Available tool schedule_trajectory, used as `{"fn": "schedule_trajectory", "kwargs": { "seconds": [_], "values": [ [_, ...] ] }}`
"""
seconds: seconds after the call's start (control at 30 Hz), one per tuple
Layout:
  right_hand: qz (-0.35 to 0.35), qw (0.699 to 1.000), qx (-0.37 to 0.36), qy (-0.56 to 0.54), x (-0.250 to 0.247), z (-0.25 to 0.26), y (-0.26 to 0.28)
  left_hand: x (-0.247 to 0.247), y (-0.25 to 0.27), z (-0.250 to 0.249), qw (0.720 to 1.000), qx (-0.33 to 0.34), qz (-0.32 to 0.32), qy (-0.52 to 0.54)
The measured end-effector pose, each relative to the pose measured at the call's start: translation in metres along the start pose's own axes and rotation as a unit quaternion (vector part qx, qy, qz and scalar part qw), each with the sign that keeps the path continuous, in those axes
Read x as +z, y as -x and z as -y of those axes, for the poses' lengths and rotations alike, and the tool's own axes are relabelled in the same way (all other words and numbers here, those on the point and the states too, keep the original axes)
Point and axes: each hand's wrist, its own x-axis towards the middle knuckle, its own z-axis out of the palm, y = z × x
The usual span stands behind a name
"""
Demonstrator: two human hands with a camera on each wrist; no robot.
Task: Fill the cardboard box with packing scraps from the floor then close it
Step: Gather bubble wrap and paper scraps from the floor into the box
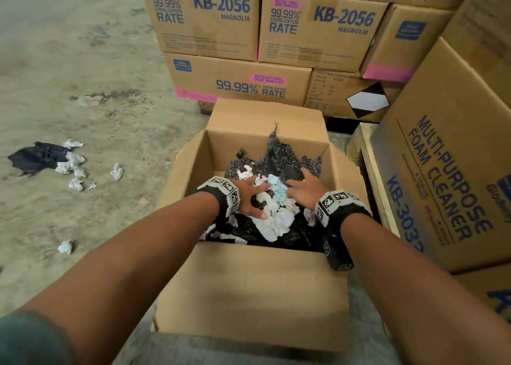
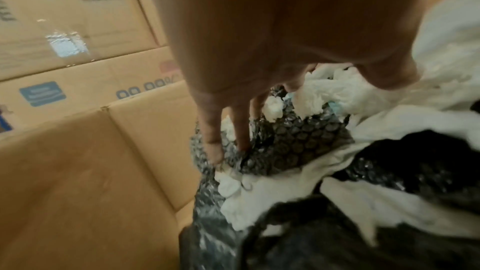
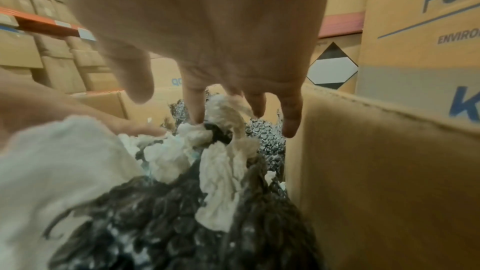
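Note:
An open cardboard box point(image 1: 249, 290) stands on the floor with its flaps up. Inside lie black bubble wrap point(image 1: 279, 149) and crumpled white and pale blue paper scraps point(image 1: 276, 218). My left hand point(image 1: 253, 198) and right hand point(image 1: 302, 189) are both in the box with spread fingers resting on the pile. In the left wrist view the left hand point(image 2: 228, 145) touches bubble wrap point(image 2: 293, 143) beside the box wall point(image 2: 91, 171). In the right wrist view the right hand point(image 3: 233, 98) points straight down onto white scraps point(image 3: 221, 163) near the right wall point(image 3: 376, 171).
More white scraps point(image 1: 72, 165) and a black plastic piece point(image 1: 36, 157) lie on the concrete floor to the left, plus one scrap point(image 1: 65, 246) nearer me. Stacked printed cartons point(image 1: 237, 82) stand behind the box, and a large carton point(image 1: 448, 176) crowds its right side.

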Motion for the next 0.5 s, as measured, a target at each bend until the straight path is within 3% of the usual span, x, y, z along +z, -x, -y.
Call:
{"fn": "schedule_trajectory", "kwargs": {
  "seconds": [0.1, 0.2, 0.27, 0.33, 0.4, 0.5],
  "values": [
    [0.039, 0.997, 0.004, 0.074, 0.006, 0.000, 0.003, 0.015, -0.011, 0.003, 0.996, -0.062, 0.035, -0.046],
    [0.110, 0.988, 0.016, 0.105, 0.012, -0.003, 0.010, 0.033, -0.020, 0.015, 0.993, -0.062, 0.048, -0.084],
    [0.114, 0.988, 0.009, 0.099, 0.012, -0.003, 0.009, 0.023, -0.011, 0.012, 0.993, -0.074, 0.001, -0.093],
    [0.055, 0.997, 0.004, 0.057, 0.008, -0.002, 0.003, 0.008, -0.003, 0.005, 0.993, -0.090, -0.068, -0.025],
    [-0.039, 0.998, -0.004, 0.042, 0.004, -0.001, 0.000, -0.004, 0.003, -0.002, 0.987, -0.063, -0.136, 0.059],
    [-0.086, 0.993, 0.015, 0.080, 0.002, 0.000, -0.004, -0.004, 0.000, -0.003, 0.984, -0.020, -0.174, 0.024]
  ]
}}
